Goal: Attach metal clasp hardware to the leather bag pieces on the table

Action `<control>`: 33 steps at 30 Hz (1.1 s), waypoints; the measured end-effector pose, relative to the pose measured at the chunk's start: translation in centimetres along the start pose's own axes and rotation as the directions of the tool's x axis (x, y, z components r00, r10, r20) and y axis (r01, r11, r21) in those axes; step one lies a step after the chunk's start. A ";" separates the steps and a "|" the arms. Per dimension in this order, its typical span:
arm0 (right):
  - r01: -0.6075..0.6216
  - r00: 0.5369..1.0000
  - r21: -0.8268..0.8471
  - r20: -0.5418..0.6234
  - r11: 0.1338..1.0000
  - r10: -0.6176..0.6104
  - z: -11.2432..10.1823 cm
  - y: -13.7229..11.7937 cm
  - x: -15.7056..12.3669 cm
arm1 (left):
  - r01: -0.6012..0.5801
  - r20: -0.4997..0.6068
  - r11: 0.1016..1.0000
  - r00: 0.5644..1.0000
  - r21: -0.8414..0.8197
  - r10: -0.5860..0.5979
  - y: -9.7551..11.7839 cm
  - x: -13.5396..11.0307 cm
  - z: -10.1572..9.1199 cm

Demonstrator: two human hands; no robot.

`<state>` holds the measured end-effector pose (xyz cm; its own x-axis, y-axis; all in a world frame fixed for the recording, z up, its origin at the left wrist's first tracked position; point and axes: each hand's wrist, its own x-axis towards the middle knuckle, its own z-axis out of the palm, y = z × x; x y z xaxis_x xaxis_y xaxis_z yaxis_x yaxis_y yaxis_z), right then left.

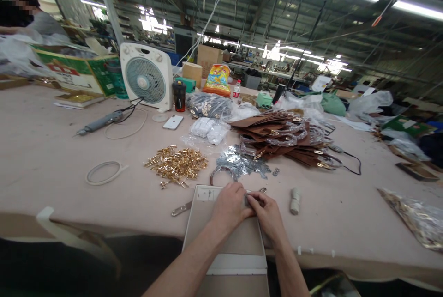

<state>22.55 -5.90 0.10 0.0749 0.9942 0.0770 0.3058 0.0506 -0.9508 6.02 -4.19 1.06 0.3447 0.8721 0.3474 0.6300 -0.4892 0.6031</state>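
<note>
My left hand (230, 206) and my right hand (266, 211) meet over a grey flat board (207, 214) at the table's near edge. Both are closed, pinching together on a small silvery metal part (248, 197) whose shape I cannot make out. A brown strap with a metal end (181, 209) pokes out to the left from under the board. Just beyond my hands lie a heap of gold metal fittings (176, 164) and a heap of silver metal plates (240, 164). A pile of brown leather pieces in clear wrap (287, 142) lies further back.
A white fan (147, 75), a black cup (179, 96), a white phone (172, 122), a grey power tool with cord (100, 123), a white ring (103, 172), a white roll (295, 200) and several plastic bags lie on the table. A person is at far left (20, 10).
</note>
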 end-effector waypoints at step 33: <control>0.129 0.983 -0.162 -0.110 0.978 -0.147 0.7 -0.6 -0.8 | -0.083 -0.189 0.985 0.976 0.153 0.111 -4.9 -3.5 -4.1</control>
<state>21.67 -6.66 0.38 0.1334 0.9593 0.2490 0.4623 0.1620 -0.8718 -1.15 -4.93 -0.13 0.2750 0.7943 0.5417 0.6985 -0.5522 0.4551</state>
